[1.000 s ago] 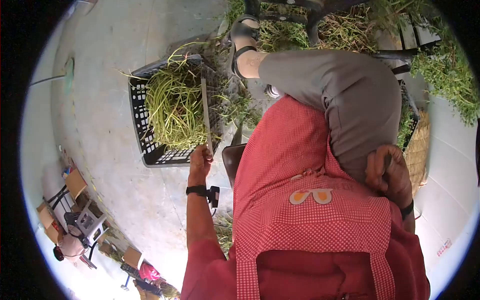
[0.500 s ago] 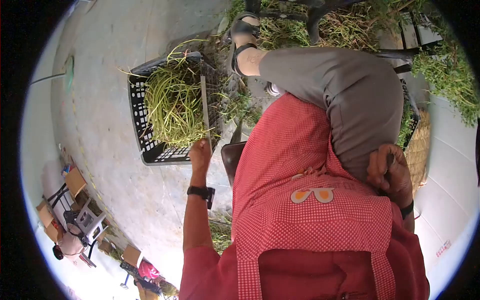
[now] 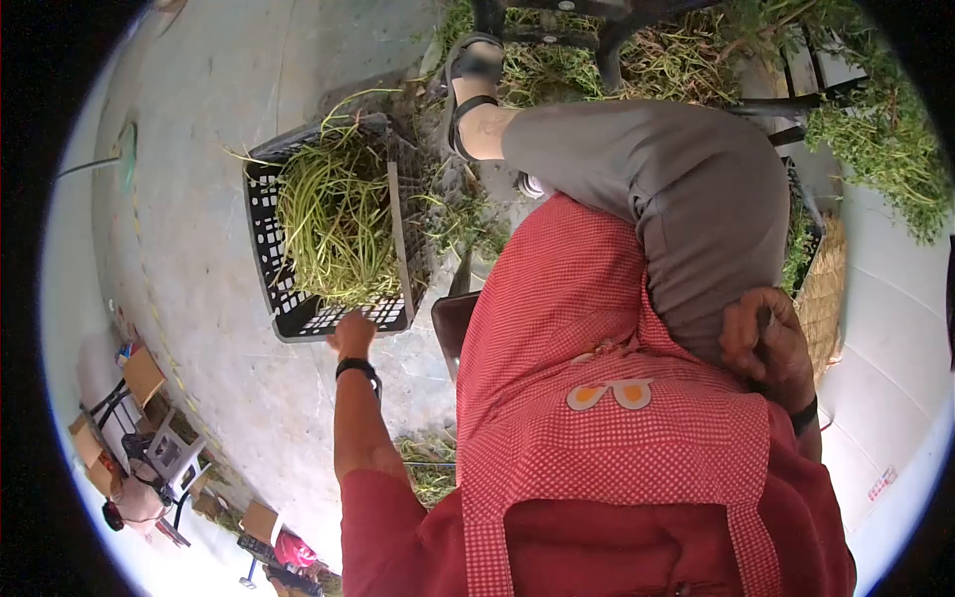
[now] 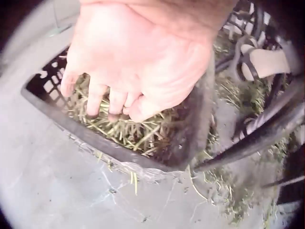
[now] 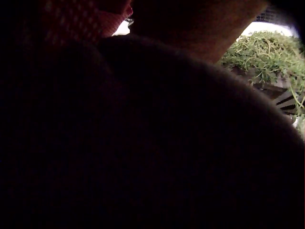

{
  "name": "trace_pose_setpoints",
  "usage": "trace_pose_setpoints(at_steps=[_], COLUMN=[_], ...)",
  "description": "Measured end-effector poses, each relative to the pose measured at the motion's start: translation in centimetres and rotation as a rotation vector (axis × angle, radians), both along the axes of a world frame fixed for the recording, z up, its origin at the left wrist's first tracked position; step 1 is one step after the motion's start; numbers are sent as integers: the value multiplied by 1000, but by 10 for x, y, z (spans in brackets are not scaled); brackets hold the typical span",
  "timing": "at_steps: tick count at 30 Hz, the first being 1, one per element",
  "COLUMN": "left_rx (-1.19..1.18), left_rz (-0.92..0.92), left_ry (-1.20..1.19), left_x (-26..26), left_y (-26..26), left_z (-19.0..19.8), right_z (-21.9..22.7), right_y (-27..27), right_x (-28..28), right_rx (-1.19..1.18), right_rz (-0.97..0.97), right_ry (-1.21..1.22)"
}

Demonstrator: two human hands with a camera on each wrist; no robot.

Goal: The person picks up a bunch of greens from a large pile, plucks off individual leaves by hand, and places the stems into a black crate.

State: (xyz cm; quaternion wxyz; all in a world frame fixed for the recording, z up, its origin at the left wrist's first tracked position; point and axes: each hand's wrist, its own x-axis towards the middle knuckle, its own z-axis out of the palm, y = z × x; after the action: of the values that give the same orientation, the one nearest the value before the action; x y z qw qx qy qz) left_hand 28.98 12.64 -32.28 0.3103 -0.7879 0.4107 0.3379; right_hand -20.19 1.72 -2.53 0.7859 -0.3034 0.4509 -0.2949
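Note:
My left hand [image 3: 353, 336] is at the near end of a black plastic crate [image 3: 398, 239]. In the left wrist view that hand [image 4: 128, 62] hangs palm-side to the camera, its fingers loosely bent and the thumb against them. Nothing shows in its grasp. Long green plant stems [image 3: 333, 219] lie tangled in the crate, some poking over the far rim. On my thigh rests my right hand [image 3: 766, 338], fingers loosely curled, with a dark patch between thumb and forefinger. The right wrist view is mostly dark cloth.
Leafy greens [image 3: 880, 159] hang at the far right, above a woven mat [image 3: 828, 298]. Loose plant bits [image 3: 468, 214] litter the floor between crate and sandalled foot [image 3: 477, 109]. A dark stool edge [image 3: 453, 323] stands by my apron. Another person [image 3: 134, 497] sits far left among cardboard boxes.
My left hand has left the crate's right-hand corner and moved left along its near end. My right hand stays on the thigh. The whole head view has shifted slightly.

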Motion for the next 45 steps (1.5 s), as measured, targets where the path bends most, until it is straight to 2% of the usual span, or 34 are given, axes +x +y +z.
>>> trace_pose_setpoints(at_steps=[2,4,6,7,8,10,12,14,15,18,19,20,22,23,26,27,32,34,35,38,39,40,41,42,44,45], left_rx=[-78,-118,-349,-513,-522,-758,-766,-860,-977,-1106,-965,-964,-773,-773,-505,-574,-601,-607,-568,-561,-699,-708,-679,-648,-612,-524], left_rz=[75,76,183,128,124,110,81,143,122,72,146,143,-25,-27,34,27,-7,-143,142,148,59,111,83,56,62,39], left_ry=[-20,-33,-111,-145,-144,-114,-137,-134,-160,-243,-83,-81,52,54,184,203,243,300,286,418,342,418,405,392,425,519], left_x=[30,23,1,13,18,23,29,30,37,48,50,46,32,32,36,35,41,39,34,28,16,10,6,-14,-28,-37], left_y=[19,12,-1,9,10,4,-5,-17,-19,-22,-25,-25,-26,-27,-23,-22,-5,-1,6,20,27,30,38,37,48,45], left_z=[-14,10,36,18,16,36,56,80,79,78,79,76,69,62,36,32,15,10,9,1,4,-2,-5,10,2,16], right_z=[-2,-3,-1,2,4,2,-2,-4,-3,-4,-4,-5,-5,-5,-5,-5,-7,-8,-8,-7,-8,-9,-10,-9,-6,-5], right_y=[0,1,3,5,6,6,7,7,7,6,7,8,8,8,7,7,6,7,7,9,9,10,10,10,9,10], right_x=[0,1,2,2,3,-1,-1,-1,-1,-3,-4,-5,-6,-6,-6,-6,-6,-6,-7,-6,-6,-7,-8,-8,-9,-11], right_rx=[-13,-29,-48,-30,-13,-28,-34,-85,-88,-46,-44,-40,-37,-35,-21,-20,-33,-46,-60,-55,-57,-43,-30,-35,-37,-45], right_rz=[4,11,7,-23,-53,-43,-26,-2,-1,-8,-12,-16,-28,-35,-39,-38,-10,-6,-4,-31,-26,-31,-36,-32,-45,-44], right_ry=[-35,-52,-59,-25,7,-14,-41,-70,-74,-98,-94,-89,-82,-75,-81,-81,-90,-88,-87,-118,-126,-141,-155,-162,-157,-164])
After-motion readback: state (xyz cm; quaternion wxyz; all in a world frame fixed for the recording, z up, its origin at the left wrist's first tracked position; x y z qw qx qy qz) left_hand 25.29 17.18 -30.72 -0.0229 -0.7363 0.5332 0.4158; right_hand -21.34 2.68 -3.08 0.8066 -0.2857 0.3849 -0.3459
